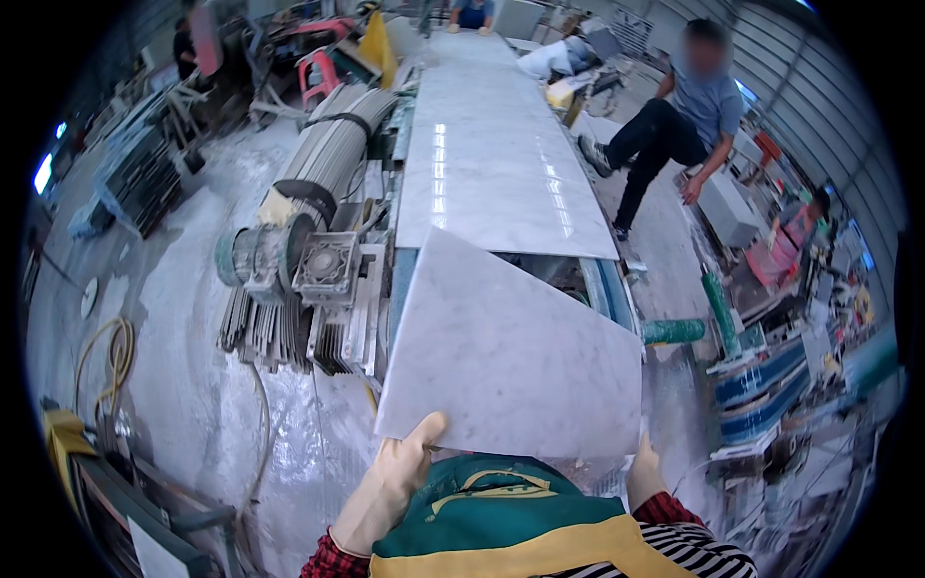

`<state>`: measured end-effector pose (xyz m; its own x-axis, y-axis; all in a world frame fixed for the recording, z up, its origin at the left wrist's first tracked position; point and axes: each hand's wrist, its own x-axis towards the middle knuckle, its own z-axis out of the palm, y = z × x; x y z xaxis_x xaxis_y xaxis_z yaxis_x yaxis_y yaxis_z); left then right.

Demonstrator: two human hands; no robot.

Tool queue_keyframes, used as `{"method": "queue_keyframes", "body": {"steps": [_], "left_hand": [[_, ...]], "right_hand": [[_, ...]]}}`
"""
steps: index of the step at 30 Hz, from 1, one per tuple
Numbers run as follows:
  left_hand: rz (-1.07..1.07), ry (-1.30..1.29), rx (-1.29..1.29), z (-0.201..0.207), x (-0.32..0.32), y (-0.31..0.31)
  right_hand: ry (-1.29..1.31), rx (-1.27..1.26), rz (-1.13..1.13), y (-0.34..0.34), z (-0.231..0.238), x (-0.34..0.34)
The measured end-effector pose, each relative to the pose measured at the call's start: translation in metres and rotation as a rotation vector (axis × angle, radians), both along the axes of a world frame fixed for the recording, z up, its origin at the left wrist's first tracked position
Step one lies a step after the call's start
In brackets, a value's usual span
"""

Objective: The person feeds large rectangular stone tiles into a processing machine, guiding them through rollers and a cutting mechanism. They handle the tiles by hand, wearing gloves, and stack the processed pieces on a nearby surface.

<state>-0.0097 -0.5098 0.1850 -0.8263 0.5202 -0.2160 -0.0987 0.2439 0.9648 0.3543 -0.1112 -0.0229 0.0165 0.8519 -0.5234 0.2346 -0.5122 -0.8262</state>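
Observation:
A white, faintly grey-veined stone slab [511, 356] with a slanted far edge is tilted up in front of me. My left hand [400, 472] is closed on its near left corner, thumb on top and fingers hidden beneath. At the near right corner my right hand [646, 472] grips the edge, its fingers mostly hidden behind the stone. Beyond lies a long polished white slab [496, 154] on the machine bed, and the far part of my slab overlaps its near end in view. Part of the blue-green bed frame [614, 299] shows between the two slabs.
A motor [265, 258] and a pleated grey cover [337, 144] stand left of the bed. One person [703, 106] sits at the right; another [472, 13] stands at the far end. A green cylinder [673, 331] juts out at the right. A hose [116, 361] lies on the left floor.

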Motion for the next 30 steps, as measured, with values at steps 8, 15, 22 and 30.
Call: {"method": "queue_keyframes", "body": {"steps": [8, 15, 22, 30], "left_hand": [[0.009, 0.026, -0.015, -0.009, 0.018, 0.012], [0.049, -0.519, 0.473, 0.019, 0.018, 0.020], [0.168, -0.576, 0.479, 0.048, 0.071, 0.047], [-0.170, -0.281, 0.366, 0.046, 0.113, 0.200]], "right_hand": [[1.168, -0.511, 0.127, -0.140, 0.065, -0.081], [0.924, -0.560, 0.025, -0.126, 0.122, -0.110], [0.889, -0.442, 0.170, -0.102, 0.125, -0.022], [1.060, -0.276, 0.014, 0.035, 0.138, 0.102]]}}
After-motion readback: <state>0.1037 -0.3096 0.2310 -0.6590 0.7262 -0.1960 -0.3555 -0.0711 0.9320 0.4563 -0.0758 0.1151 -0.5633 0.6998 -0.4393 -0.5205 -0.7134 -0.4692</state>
